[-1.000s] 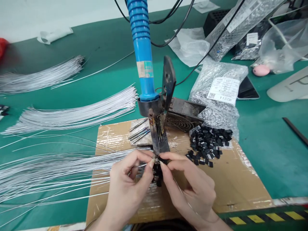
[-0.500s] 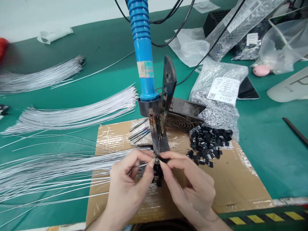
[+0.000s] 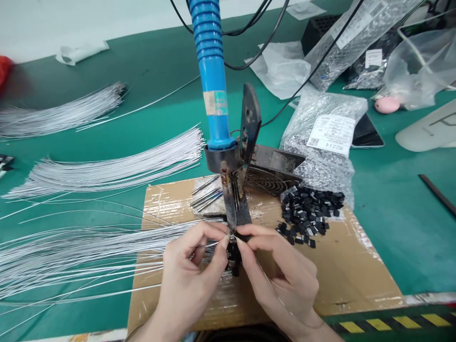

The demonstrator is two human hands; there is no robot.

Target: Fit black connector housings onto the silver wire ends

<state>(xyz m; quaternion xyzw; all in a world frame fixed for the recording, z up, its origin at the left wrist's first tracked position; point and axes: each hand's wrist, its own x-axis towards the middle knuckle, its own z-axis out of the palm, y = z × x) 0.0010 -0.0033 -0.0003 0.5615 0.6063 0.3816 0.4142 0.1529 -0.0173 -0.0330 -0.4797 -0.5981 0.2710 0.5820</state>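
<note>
My left hand [image 3: 197, 270] is closed in a pinch, thumb and forefinger together just under the tip of a blue-handled soldering iron [image 3: 213, 76]. What it grips is too small and covered to name. Opposite, my right hand [image 3: 281, 266] pinches a thin wire [image 3: 265, 275], which runs back along the palm toward the wrist. Both sets of fingertips almost meet below the iron's worn tip [image 3: 230, 204]. The iron hangs point down in a dark metal stand [image 3: 250, 111]. Small dark pieces [image 3: 234, 259] lie beneath the fingers, partly hidden.
Bundles of pale wires [image 3: 117, 166] spread over the green mat at left, one reaching the cardboard [image 3: 342, 280]. A heap of small black connectors [image 3: 309, 213] lies right of a dark fan [image 3: 274, 171]. Solder sticks [image 3: 206, 199] rest behind my left hand. A labelled bubble bag [image 3: 327, 128] stands behind the heap.
Almost nothing differs. Both hands keep their pinch under the iron's tip, with at most a tiny shift at the fingertips.
</note>
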